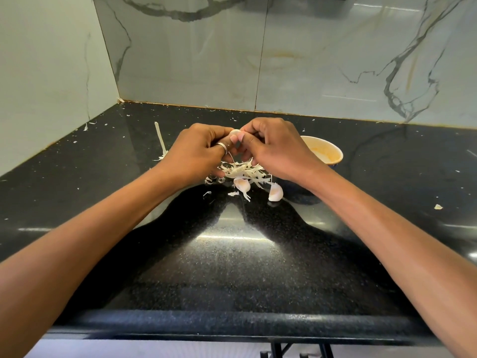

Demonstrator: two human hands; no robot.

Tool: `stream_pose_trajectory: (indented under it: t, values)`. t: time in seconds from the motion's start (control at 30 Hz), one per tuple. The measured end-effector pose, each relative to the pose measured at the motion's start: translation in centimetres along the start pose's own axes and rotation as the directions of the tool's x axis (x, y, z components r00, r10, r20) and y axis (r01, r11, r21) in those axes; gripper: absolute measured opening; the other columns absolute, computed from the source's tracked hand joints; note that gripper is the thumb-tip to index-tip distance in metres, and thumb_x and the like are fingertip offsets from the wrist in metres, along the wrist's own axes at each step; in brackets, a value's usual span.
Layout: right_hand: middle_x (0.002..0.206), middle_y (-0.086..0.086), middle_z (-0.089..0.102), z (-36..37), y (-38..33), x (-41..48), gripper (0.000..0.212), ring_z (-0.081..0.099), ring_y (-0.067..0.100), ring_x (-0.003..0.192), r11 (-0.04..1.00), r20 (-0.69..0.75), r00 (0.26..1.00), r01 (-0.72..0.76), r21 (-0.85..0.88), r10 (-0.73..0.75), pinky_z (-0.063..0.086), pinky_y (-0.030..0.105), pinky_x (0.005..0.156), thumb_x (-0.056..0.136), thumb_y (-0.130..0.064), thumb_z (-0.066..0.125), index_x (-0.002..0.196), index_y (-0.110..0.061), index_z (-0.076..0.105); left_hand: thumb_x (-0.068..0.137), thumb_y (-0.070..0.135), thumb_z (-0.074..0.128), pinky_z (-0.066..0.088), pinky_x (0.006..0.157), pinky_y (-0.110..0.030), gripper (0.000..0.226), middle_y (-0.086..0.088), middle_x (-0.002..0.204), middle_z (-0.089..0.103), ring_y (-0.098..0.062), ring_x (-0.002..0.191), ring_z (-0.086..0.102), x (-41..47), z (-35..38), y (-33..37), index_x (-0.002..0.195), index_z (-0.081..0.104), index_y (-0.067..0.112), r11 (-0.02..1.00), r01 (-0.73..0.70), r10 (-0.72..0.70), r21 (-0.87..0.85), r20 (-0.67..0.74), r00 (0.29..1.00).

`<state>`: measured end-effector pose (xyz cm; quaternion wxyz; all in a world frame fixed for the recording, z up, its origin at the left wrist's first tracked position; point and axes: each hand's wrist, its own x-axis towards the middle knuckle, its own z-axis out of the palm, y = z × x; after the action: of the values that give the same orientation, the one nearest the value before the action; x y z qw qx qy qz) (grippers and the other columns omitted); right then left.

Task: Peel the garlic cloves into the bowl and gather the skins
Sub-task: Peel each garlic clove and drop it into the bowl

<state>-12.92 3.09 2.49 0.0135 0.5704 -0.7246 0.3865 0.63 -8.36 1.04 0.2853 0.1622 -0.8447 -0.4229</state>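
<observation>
My left hand (198, 153) and my right hand (276, 148) meet above the counter, and both pinch one pale garlic clove (235, 132) between their fingertips. Most of that clove is hidden by the fingers. Under the hands lies a heap of white garlic skins (244, 170). Two unpeeled cloves rest just in front of the heap, one (242, 184) in the middle and one (275, 192) to the right. A bowl (333, 151) with a yellowish inside stands to the right, partly behind my right hand.
The black speckled counter (232, 254) runs into a corner of marble-patterned walls. A long strip of skin (161, 140) lies left of my hands, and small skin flakes are scattered about, one (438, 206) at the far right. The counter's front edge is near me.
</observation>
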Motion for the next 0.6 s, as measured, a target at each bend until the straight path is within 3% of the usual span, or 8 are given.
stream_pose_trajectory:
  t: [0.2, 0.43, 0.6]
  values:
    - [0.084, -0.001, 0.076, -0.36, -0.16, 0.09, 0.017, 0.073, 0.006, 0.070, 0.997, 0.024, 1.000, -0.021, 0.078, 0.019, 0.059, 0.024, 0.062, 0.104, -0.012, 0.056, 0.102, -0.010, 0.073, 0.102, 0.017, 0.058, 0.058, 0.060, -0.023, 0.031, -0.016, 0.101, 0.072, -0.008, 0.078, 0.070, 0.09, -0.09, 0.13, 0.133, 0.064, 0.016, 0.993, 0.022, -0.023, -0.112, -0.006, 1.000]
    - [0.079, -0.001, 0.074, -0.15, -0.17, -0.28, 0.022, 0.072, 0.002, 0.065, 1.000, 0.036, 0.999, -0.008, 0.026, 0.007, 0.059, 0.023, 0.059, 0.103, -0.009, 0.051, 0.097, -0.009, 0.072, 0.103, 0.017, 0.056, 0.062, 0.068, -0.026, 0.022, -0.026, 0.103, 0.069, -0.011, 0.076, 0.064, -0.28, 0.19, 0.41, 0.116, 0.073, 0.014, 0.985, 0.024, -0.022, -0.169, 0.012, 1.000]
    - [0.074, 0.000, 0.072, 0.03, -0.21, -0.49, 0.026, 0.070, 0.002, 0.060, 1.000, 0.023, 1.000, -0.004, 0.005, 0.004, 0.059, 0.027, 0.059, 0.100, -0.010, 0.049, 0.086, -0.007, 0.070, 0.103, 0.018, 0.057, 0.061, 0.071, -0.024, 0.025, -0.022, 0.102, 0.072, -0.011, 0.080, 0.067, -0.33, 0.40, -0.02, 0.122, 0.072, 0.015, 0.982, 0.012, -0.013, -0.190, -0.003, 1.000]
